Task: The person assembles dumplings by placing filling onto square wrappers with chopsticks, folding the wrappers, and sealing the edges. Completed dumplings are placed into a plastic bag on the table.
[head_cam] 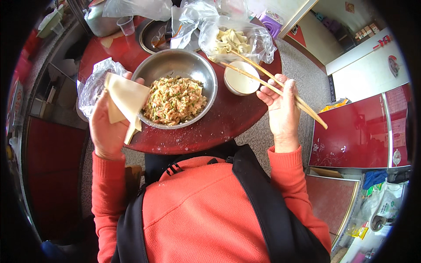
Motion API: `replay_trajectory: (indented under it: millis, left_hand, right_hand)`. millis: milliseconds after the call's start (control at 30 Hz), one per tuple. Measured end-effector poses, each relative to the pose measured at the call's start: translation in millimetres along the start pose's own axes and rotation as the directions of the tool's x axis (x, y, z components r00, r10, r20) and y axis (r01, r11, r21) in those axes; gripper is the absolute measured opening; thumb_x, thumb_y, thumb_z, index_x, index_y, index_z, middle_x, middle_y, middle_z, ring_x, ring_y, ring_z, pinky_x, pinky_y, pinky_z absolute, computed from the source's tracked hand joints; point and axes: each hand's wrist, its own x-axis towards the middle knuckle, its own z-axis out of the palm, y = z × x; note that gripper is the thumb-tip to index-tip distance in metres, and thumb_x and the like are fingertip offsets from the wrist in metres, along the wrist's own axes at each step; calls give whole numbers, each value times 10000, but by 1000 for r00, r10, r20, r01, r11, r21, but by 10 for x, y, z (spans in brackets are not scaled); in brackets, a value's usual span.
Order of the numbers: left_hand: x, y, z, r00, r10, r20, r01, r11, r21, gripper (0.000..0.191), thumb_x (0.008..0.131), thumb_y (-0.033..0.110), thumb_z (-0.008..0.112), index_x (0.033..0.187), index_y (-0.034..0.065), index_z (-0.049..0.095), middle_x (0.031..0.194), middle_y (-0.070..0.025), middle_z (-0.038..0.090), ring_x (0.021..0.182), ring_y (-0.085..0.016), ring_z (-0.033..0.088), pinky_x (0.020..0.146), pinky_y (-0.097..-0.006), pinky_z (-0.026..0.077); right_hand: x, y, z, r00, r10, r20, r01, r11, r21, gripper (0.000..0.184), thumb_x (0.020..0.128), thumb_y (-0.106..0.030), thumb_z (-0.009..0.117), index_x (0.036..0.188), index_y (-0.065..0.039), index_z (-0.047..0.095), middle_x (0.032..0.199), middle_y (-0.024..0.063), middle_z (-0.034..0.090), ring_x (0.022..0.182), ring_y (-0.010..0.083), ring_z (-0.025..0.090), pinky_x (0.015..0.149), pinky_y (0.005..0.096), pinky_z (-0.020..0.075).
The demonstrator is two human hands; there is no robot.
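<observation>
Several thin dough wrappers point(126, 93) rest in my left hand point(106, 128), their corners hanging past the fingers. That hand is at the left side of a steel bowl point(200, 67) of minced filling flecked with green point(176, 102). In my right hand point(284, 105) is a pair of wooden chopsticks point(269, 80), tips pointing up and left. The tips are over a white bowl point(241, 80) and near a clear plastic bag point(263, 39) of folded dumplings point(232, 41).
The round red table point(227, 121) has white flour specks along its near edge. Another clear bag point(98, 79) lies at the left. Behind are a dark round tray point(146, 36), a plastic cup point(126, 26), a metal pot point(102, 21) and a purple box point(271, 23).
</observation>
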Motion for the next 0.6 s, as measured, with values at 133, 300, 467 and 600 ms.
replay_trajectory:
  millis: [133, 300, 467, 600]
  left_hand:
    - [-83, -368, 326, 968, -235, -91, 210, 950, -231, 577, 989, 346, 435, 1397, -43, 310, 1398, -238, 412, 1268, -393, 440, 1072, -530, 358]
    - [-272, -566, 545, 861, -499, -94, 494, 866, -70, 587, 833, -5, 528, 1387, 51, 340, 1394, -222, 432, 1274, -351, 458, 1055, -495, 394]
    - [-333, -570, 554, 732, -668, -137, 674, 739, -3, 671, 787, -58, 567, 1406, 49, 335, 1335, -147, 485, 1235, -264, 492, 1052, -412, 393]
    - [-353, -590, 491, 662, -734, -151, 742, 671, -8, 729, 785, -33, 588, 1448, 36, 293, 1317, -94, 490, 1224, -221, 486, 1056, -363, 376]
  right_hand:
    - [6, 25, -77, 999, -14, -33, 12, 998, -56, 356, 978, -376, 505, 1018, -26, 561, 872, 65, 600, 744, 162, 643, 717, 343, 594]
    - [12, 115, -119, 997, 55, -53, -53, 998, 26, 326, 989, -345, 495, 956, -27, 564, 764, 30, 542, 639, 120, 584, 672, 337, 596]
    - [-74, 239, -9, 990, 112, 82, -105, 990, -92, 341, 1005, -370, 445, 972, -46, 542, 754, 24, 513, 646, 106, 555, 664, 346, 591]
    - [-136, 359, 89, 971, 219, 94, -212, 974, -81, 318, 1002, -316, 471, 987, -15, 571, 779, 34, 528, 649, 103, 576, 637, 334, 603]
